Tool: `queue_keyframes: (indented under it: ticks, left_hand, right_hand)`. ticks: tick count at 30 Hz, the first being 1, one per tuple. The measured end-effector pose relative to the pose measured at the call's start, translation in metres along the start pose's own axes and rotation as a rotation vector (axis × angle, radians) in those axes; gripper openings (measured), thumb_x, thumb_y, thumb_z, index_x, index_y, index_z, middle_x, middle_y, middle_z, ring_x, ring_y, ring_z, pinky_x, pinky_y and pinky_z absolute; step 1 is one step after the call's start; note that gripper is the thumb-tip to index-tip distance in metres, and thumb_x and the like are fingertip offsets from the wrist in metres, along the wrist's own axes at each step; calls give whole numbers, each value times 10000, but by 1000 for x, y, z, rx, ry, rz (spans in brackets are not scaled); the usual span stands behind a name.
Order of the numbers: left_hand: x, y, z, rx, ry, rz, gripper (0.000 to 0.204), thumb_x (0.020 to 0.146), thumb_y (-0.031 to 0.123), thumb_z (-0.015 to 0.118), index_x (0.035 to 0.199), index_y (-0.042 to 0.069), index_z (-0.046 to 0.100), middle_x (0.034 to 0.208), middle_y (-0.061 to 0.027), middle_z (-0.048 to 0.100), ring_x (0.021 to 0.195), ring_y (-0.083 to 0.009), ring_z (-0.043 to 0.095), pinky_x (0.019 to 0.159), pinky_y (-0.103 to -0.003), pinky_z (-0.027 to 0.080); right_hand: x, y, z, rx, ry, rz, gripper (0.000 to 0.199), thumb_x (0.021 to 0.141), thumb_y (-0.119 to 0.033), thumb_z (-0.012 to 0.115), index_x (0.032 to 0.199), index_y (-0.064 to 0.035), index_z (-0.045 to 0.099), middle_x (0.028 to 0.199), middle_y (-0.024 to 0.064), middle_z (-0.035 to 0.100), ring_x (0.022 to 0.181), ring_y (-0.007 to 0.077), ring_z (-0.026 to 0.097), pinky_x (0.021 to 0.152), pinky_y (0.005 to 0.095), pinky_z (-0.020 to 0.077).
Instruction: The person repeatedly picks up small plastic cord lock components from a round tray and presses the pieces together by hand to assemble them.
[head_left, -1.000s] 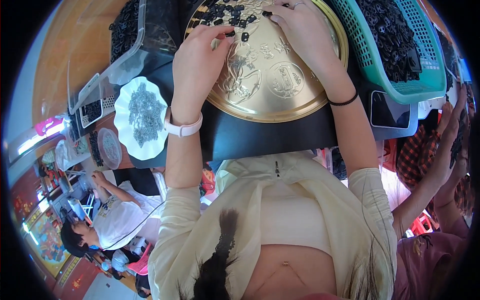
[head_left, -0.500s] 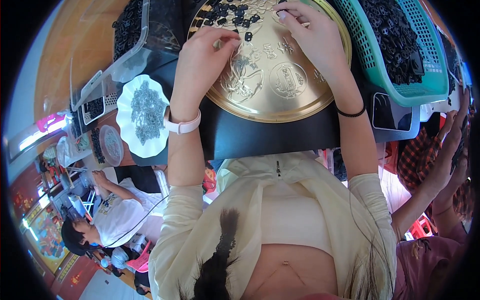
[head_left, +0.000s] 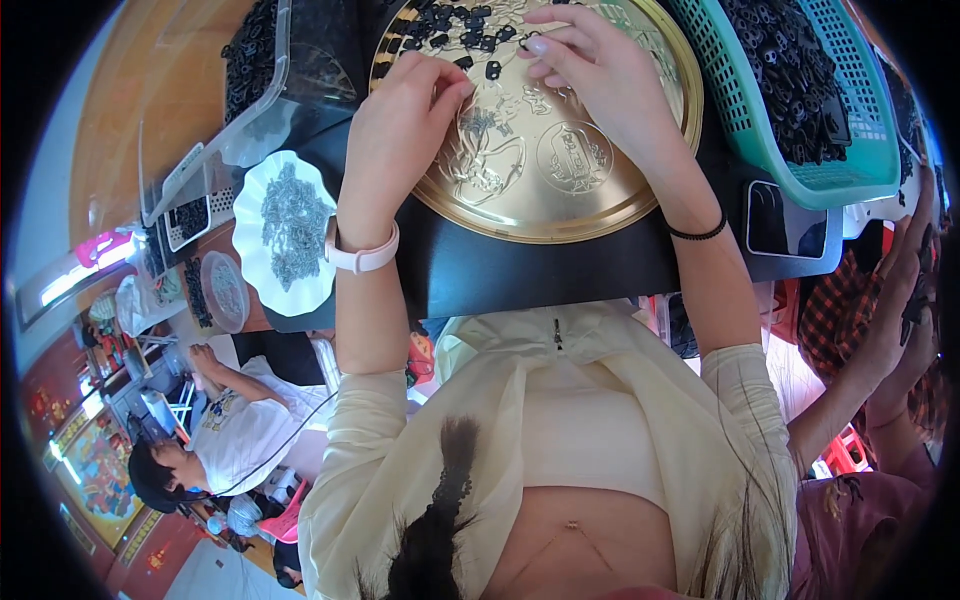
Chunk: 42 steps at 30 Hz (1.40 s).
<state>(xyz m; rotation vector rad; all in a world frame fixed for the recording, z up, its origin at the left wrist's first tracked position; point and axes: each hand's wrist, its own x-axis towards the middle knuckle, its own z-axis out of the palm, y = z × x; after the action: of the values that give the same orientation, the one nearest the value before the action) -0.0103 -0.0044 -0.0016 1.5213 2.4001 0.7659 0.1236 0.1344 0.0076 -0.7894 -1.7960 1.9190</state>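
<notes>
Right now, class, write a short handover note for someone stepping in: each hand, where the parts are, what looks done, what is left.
Left hand: fingertips pinched over the gold embossed tray; whether it holds a part, I cannot tell.
Right hand: fingers spread by the small black parts at the tray's far edge.
Teal basket to the right holds more black parts.
White scalloped plate to the left holds grey metal pieces.
Done: cannot be judged. Left: the black parts on the tray.

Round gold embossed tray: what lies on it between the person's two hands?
In the head view, between the left hand and right hand, the round gold embossed tray holds a few small black parts near its far rim, then bare embossed metal.
</notes>
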Motion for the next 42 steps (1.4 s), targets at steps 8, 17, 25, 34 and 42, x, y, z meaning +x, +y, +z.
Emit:
queue_keyframes:
  ticks: [8,17,25,34,42]
  left_hand:
    - [6,13,8,-630,144,-67,164,858,117,619,1009,55,632,898,-10,670,736,-51,599,563,-189,484]
    - [7,16,12,-664,186,-61,210,817,74,664,1017,24,622,902,-46,675,796,-76,627,609,-197,504]
    - [8,12,14,-583,169,7,169,787,69,679,931,28,601,842,-40,665,782,-91,633,655,-219,505]
    - [6,14,6,-354,72,65,172,763,59,678,904,40,581,804,-25,652,770,-118,640,649,-240,504]
    - [5,6,-5,-312,145,-36,248,786,106,658,1032,101,629,862,-44,656,700,-169,639,670,-259,500]
  right_hand:
    - [8,30,-11,-256,-142,-242,275,882,-141,588,1142,-52,583,964,48,643,852,112,620,745,224,506]
    - [-1,4,-4,-251,-101,-183,196,839,-70,612,1027,-20,594,886,78,652,786,124,622,675,226,493]
    - [0,10,-5,-211,-125,-228,168,821,-24,605,986,6,591,834,93,643,756,131,611,641,234,483]
    - [2,29,-8,-443,-122,-405,182,804,-89,629,979,-40,641,784,103,672,741,166,662,670,259,506]
    - [17,41,-35,-322,-97,-269,213,863,-133,600,1060,-58,631,907,35,659,776,96,615,695,220,498]
